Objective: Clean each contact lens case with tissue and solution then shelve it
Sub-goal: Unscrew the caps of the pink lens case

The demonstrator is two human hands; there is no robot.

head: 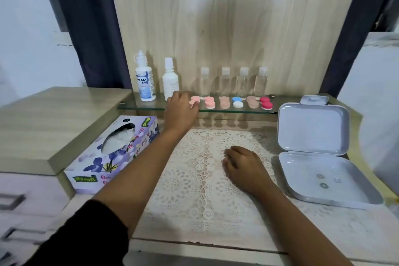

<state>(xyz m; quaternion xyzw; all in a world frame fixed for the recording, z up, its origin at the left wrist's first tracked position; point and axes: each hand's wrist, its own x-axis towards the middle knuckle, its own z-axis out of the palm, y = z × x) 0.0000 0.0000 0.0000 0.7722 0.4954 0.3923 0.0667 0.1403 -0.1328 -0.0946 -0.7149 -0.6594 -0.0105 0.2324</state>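
While on shelf (pixel 151 106), left hand (pixel 180 110) at pink case (pixel 195 100).

Lace mat (pixel 194 179) open at centre, tissue box (pixel 112 153) walling its left, open white container (pixel 319 157) its right, glass shelf (pixel 138 107) crowded with lens cases (pixel 237 102) fronting bottles (pixel 225 81)

Glass shelf (pixel 151 106) above wooden desk (pixel 323 233).
Shelf: two white solution bottles (pixel 145 77), four clear bottles (pixel 225 81), row of lens cases (pixel 237 102). Desk: lace mat (pixel 194 179), tissue box (pixel 112 155), open white case (pixel 313 153).
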